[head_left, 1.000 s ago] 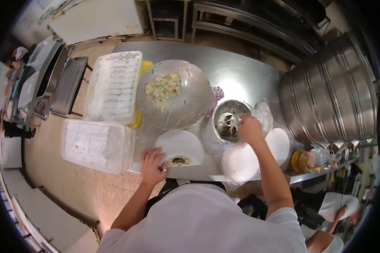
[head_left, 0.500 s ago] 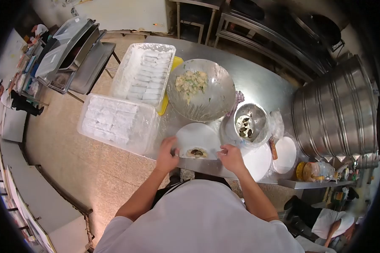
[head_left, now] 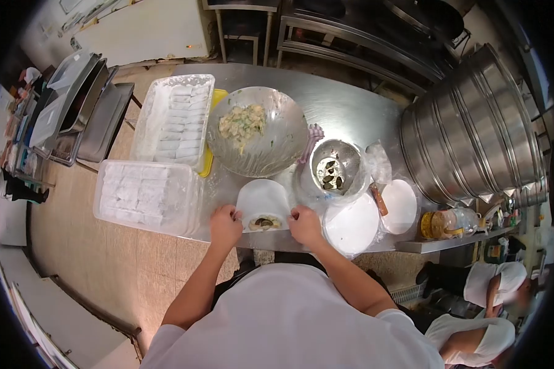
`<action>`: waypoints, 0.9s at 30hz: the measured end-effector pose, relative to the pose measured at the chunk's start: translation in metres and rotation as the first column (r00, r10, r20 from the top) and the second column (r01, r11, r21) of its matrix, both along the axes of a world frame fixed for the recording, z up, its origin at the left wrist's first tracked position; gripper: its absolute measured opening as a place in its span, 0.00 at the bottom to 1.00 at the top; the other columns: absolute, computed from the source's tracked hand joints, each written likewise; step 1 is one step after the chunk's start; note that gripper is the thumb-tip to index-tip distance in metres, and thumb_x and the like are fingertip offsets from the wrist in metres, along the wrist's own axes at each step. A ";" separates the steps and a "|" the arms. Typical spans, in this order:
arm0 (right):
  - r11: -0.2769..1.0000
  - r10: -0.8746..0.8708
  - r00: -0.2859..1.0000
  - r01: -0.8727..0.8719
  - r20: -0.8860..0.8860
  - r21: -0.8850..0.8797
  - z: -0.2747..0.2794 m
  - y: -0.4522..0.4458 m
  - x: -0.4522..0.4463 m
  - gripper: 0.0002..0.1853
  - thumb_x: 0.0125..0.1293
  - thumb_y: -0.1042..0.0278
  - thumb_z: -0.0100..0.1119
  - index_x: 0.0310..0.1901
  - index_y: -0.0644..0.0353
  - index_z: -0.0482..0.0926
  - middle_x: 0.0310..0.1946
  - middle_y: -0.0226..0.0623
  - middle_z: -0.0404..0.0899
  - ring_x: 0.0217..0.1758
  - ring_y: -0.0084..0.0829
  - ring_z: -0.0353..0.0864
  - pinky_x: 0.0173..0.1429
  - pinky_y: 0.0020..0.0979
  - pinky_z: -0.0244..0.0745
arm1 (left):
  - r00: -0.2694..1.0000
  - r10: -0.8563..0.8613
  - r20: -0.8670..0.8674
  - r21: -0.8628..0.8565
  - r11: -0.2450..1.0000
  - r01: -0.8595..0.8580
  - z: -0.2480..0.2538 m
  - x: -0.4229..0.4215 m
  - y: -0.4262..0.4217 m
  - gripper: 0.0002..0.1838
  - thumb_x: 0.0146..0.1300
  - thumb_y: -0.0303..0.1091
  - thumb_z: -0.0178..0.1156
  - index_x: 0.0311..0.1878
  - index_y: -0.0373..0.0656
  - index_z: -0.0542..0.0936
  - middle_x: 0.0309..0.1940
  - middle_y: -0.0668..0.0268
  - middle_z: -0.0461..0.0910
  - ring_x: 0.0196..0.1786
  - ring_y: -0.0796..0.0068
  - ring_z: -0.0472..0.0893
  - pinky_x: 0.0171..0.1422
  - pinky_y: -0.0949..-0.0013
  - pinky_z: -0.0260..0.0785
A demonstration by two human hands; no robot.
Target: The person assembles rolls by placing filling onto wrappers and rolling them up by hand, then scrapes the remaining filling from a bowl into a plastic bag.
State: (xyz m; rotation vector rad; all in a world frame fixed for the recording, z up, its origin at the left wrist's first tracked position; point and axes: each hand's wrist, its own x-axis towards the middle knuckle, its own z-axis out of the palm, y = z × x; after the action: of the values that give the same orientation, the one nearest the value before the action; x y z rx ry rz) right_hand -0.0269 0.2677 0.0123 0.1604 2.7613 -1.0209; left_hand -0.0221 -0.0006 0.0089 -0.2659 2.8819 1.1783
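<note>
The person's left hand (head_left: 226, 225) pinches the left side of a round white wrapper (head_left: 261, 195) near the front edge of the metal counter (head_left: 345, 107). The right hand (head_left: 305, 226) has its grip closed on the wrapper's right side, thumb and fingers together. Between the 2 hands, a mound of filling (head_left: 265, 223) with a dark piece on top lies on the near part of the wrapper.

Just beyond the wrapper stands a large metal bowl (head_left: 277, 141) holding a pale mixture (head_left: 242, 123) flecked with green. To its right, a smaller metal bowl (head_left: 351, 161) contains dark pieces (head_left: 331, 174). Nearer the right hand lie 2 stacks of white rounds (head_left: 351, 226), with a brown handle (head_left: 380, 200) between them. On the left, 2 plastic tubs (head_left: 140, 136) hold rows of white rolls (head_left: 183, 125). Tall metal steamers (head_left: 471, 132) stand at the far right.
</note>
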 end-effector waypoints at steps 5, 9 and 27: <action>0.900 -0.224 0.955 0.279 0.196 -0.334 -0.004 -0.001 0.008 0.16 0.64 0.63 0.76 0.45 0.67 0.87 0.37 0.47 0.90 0.39 0.43 0.90 0.47 0.42 0.84 | 0.988 0.138 0.073 0.236 0.960 -0.152 -0.002 0.007 0.001 0.12 0.68 0.34 0.74 0.44 0.34 0.85 0.35 0.51 0.88 0.35 0.49 0.86 0.44 0.50 0.78; 0.897 -0.086 0.934 0.224 0.345 -0.382 -0.030 0.012 0.011 0.17 0.67 0.65 0.76 0.47 0.72 0.86 0.34 0.39 0.89 0.31 0.33 0.86 0.38 0.41 0.81 | 0.990 0.110 0.085 0.210 0.970 -0.126 0.006 0.014 0.003 0.19 0.67 0.41 0.76 0.50 0.34 0.88 0.38 0.45 0.89 0.38 0.49 0.89 0.47 0.50 0.79; 0.884 -0.213 0.975 0.217 0.057 -0.414 -0.007 -0.013 0.026 0.09 0.69 0.71 0.73 0.40 0.69 0.86 0.28 0.32 0.86 0.31 0.20 0.80 0.36 0.29 0.76 | 0.940 0.246 0.238 0.505 0.795 -0.335 -0.017 0.059 0.016 0.08 0.71 0.29 0.73 0.43 0.32 0.87 0.29 0.61 0.88 0.31 0.77 0.83 0.38 0.66 0.77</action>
State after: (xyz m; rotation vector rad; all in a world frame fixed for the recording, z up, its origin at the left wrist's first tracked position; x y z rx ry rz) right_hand -0.0006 0.2548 0.0054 0.4116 2.4786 -1.6361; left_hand 0.0370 0.0154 -0.0079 -0.7627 2.2907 1.8576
